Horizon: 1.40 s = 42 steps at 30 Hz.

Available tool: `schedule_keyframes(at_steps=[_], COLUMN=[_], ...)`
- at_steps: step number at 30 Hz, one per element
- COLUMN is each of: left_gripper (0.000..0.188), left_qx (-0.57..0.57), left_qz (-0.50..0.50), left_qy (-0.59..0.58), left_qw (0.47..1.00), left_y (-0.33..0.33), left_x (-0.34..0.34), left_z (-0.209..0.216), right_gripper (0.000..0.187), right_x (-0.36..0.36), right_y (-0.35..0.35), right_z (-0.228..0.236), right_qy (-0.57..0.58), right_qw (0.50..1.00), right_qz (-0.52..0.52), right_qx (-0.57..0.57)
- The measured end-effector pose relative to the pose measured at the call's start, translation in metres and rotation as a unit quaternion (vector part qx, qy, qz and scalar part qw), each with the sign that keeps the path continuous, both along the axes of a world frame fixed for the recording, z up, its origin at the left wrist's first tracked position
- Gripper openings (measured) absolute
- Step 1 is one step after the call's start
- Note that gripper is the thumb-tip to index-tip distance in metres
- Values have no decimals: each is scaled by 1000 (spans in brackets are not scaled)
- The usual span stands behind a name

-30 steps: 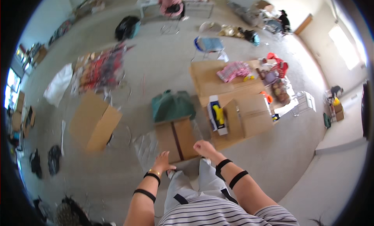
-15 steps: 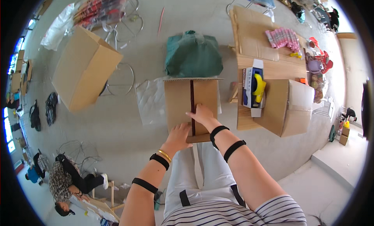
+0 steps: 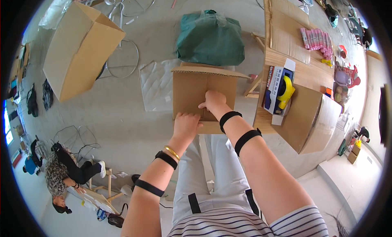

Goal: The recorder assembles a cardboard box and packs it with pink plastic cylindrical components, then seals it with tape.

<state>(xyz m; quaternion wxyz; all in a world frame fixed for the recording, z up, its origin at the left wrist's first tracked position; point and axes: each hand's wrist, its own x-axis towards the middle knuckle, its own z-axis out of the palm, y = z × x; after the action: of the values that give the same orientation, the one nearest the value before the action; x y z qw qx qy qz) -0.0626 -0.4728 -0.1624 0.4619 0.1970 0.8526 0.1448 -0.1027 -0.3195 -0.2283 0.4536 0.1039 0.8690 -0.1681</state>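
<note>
Brown rectangular cardboard box [image 3: 188,88] dead ahead of us, off the left edge of the pale wooden worktop [image 3: 305,75] | our left hand [image 3: 187,126] at its near edge, right hand [image 3: 214,101] nearer its seam [image 3: 207,82], running straight away from us | both half-curled; clamped or not, we can't tell

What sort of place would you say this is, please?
Perhaps an informal packing workshop, judging by the open brown cardboard box at centre and the pale wooden table bearing slim pink packages.
</note>
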Motion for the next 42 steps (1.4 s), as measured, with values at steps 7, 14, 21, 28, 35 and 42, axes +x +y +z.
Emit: schedule_keyframes(at_steps=[7, 14, 21, 28, 35, 42], left_gripper=[67, 99, 99, 98, 93, 86], left_qx=[56, 18, -49, -40, -60, 0], left_qz=[142, 168, 149, 162, 183, 214], left_qy=[298, 277, 272, 251, 251, 255], left_qw=[942, 946, 949, 953, 949, 943], left_y=[19, 37, 28, 51, 29, 34], left_x=[37, 37, 41, 33, 42, 46], left_z=[-38, -73, -77, -71, -71, -82], right_gripper=[29, 30, 8, 45, 72, 77], right_x=[-1, 27, 30, -111, -25, 20], right_y=[9, 13, 25, 73, 20, 13], right_z=[-14, -1, 117, 55, 25, -15], right_qy=[-15, 155, 385, 204, 158, 321], right_qw=[1000, 986, 900, 955, 963, 920], right_qz=[-18, 58, 57, 49, 208, 221], right_qx=[-2, 8, -195, -210, -60, 35])
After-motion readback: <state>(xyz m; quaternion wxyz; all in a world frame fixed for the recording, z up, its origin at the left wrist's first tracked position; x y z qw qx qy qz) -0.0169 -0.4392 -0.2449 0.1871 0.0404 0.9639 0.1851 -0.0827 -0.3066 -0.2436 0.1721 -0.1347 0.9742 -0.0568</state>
